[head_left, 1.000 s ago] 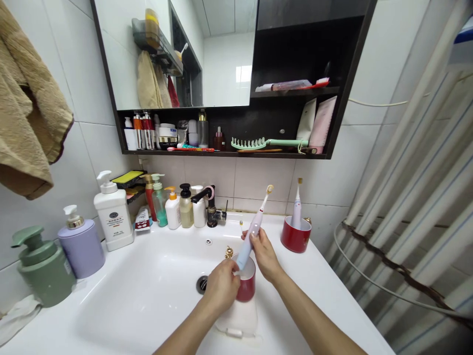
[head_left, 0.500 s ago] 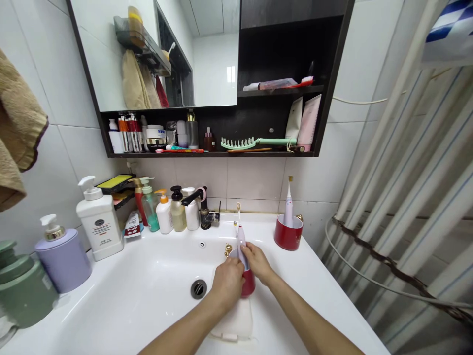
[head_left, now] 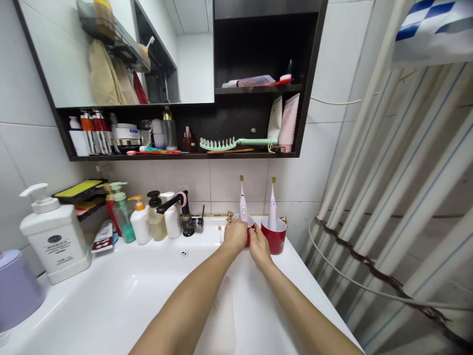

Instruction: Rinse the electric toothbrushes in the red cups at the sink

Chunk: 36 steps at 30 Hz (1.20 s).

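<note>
while the left hand (head_left: 235, 235) has its grip closed on the near left side of a red cup (head_left: 251, 225), the right hand (head_left: 259, 245) lays its fingers against the opposite side; whether that grip is grasping, i cannot tell. the cup is by the back edge of the bench (head_left: 295, 268), toward the right corner, with a lilac toothbrush (head_left: 243, 207) upright in it. just beside, nearer the right edge, a second cup (head_left: 273, 241) holds another toothbrush (head_left: 272, 209).
</note>
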Each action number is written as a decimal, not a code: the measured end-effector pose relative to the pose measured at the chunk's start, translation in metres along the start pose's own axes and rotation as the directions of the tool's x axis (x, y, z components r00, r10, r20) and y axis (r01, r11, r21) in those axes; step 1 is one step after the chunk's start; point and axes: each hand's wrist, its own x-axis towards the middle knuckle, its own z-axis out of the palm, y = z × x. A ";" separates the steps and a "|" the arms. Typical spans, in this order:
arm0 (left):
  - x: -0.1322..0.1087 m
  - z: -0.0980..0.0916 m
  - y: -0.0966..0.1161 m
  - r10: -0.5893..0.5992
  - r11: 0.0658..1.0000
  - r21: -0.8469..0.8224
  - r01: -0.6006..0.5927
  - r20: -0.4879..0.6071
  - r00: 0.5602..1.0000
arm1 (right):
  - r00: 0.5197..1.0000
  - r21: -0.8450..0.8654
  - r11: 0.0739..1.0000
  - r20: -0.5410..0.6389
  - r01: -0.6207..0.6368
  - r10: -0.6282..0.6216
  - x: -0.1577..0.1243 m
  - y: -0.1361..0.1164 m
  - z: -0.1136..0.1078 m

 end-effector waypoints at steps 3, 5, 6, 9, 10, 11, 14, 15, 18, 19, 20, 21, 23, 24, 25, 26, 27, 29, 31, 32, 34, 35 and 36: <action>0.008 0.005 0.002 0.004 1.000 -0.012 -0.004 -0.003 1.000 | 1.000 0.022 1.000 -0.015 -0.011 0.011 0.008 0.002 -0.001; 0.009 0.005 0.002 0.017 1.000 -0.023 -0.018 -0.017 1.000 | 1.000 0.039 0.999 -0.023 0.000 0.001 0.009 0.002 -0.001; 0.008 0.004 0.002 0.026 0.999 -0.023 -0.027 -0.026 0.999 | 1.000 0.048 0.999 -0.029 0.011 -0.009 0.009 0.002 -0.001; 0.000 -0.003 -0.001 0.026 0.995 -0.095 -0.037 -0.120 0.992 | 0.997 0.078 0.995 -0.051 0.064 -0.061 0.001 -0.003 -0.004; -0.004 -0.007 -0.003 -0.005 0.984 -0.175 -0.024 -0.167 0.986 | 0.995 0.091 0.992 -0.057 0.086 -0.081 -0.003 -0.006 -0.005; -0.009 -0.012 -0.005 -0.061 0.957 -0.289 -0.002 -0.209 0.976 | 0.993 0.105 0.989 -0.058 0.107 -0.101 -0.008 -0.011 -0.007; -0.029 -0.037 -0.006 -0.246 0.698 -0.716 0.016 -0.219 0.944 | 0.988 0.167 0.974 -0.012 0.156 -0.156 -0.025 -0.038 -0.014; -0.037 -0.048 -0.005 -0.262 0.565 -0.825 -0.019 -0.201 0.944 | 0.984 0.190 0.967 0.017 0.169 -0.175 -0.033 -0.050 -0.017; -0.064 -0.081 0.004 -0.173 0.199 -0.965 -0.170 -0.206 0.963 | 0.959 0.328 0.922 0.120 0.207 -0.258 -0.056 -0.089 -0.022; -0.072 -0.091 0.007 -0.145 0.119 -0.975 -0.187 -0.203 0.968 | 0.942 0.433 0.878 0.159 0.202 -0.296 -0.064 -0.100 -0.022; -0.079 -0.098 0.010 -0.122 0.062 -0.980 -0.192 -0.198 0.973 | 0.928 0.512 0.838 0.189 0.186 -0.321 -0.071 -0.109 -0.023; -0.086 -0.104 0.012 -0.109 0.022 -0.982 -0.187 -0.188 0.976 | 0.916 0.580 0.799 0.215 0.160 -0.339 -0.077 -0.117 -0.022; -0.095 -0.111 0.013 -0.112 -0.026 -0.984 -0.174 -0.170 0.979 | 0.914 0.650 0.753 0.233 0.107 -0.332 -0.087 -0.124 -0.021; -0.099 -0.112 0.012 -0.125 -0.043 -0.985 -0.167 -0.160 0.979 | 0.922 0.657 0.749 0.232 0.084 -0.308 -0.089 -0.125 -0.020; -0.102 -0.112 0.010 -0.143 -0.062 -0.986 -0.152 -0.142 0.979 | 0.932 0.656 0.752 0.230 0.063 -0.279 -0.091 -0.124 -0.019; -0.105 -0.111 0.007 -0.158 -0.085 -0.989 -0.122 -0.108 0.982 | 0.942 0.649 0.759 0.227 0.044 -0.249 -0.092 -0.123 -0.018; -0.107 -0.110 0.003 -0.164 -0.111 -0.991 -0.077 -0.058 0.985 | 0.948 0.635 0.772 0.230 0.025 -0.220 -0.093 -0.121 -0.017; -0.111 -0.108 -0.003 -0.149 -0.154 -0.987 0.045 0.068 0.987 | 0.949 0.587 0.810 0.260 -0.007 -0.180 -0.095 -0.118 -0.015; -0.114 -0.105 -0.006 -0.115 -0.160 -0.974 0.161 0.180 0.977 | 0.943 0.522 0.853 0.296 -0.027 -0.151 -0.098 -0.116 -0.011; -0.114 -0.104 -0.007 -0.104 -0.151 -0.968 0.201 0.217 0.971 | 0.942 0.481 0.876 0.309 -0.032 -0.135 -0.099 -0.115 -0.009; -0.115 -0.100 -0.007 -0.096 -0.129 -0.960 0.250 0.263 0.960 | 0.943 0.390 0.921 0.314 -0.023 -0.109 -0.101 -0.111 -0.004; -0.115 -0.096 -0.007 -0.100 -0.119 -0.957 0.265 0.277 0.956 | 0.948 0.338 0.941 0.303 -0.009 -0.099 -0.099 -0.107 -0.003; -0.116 -0.092 -0.008 -0.109 -0.111 -0.954 0.277 0.289 0.951 | 0.955 0.282 0.959 0.281 0.011 -0.093 -0.095 -0.103 -0.003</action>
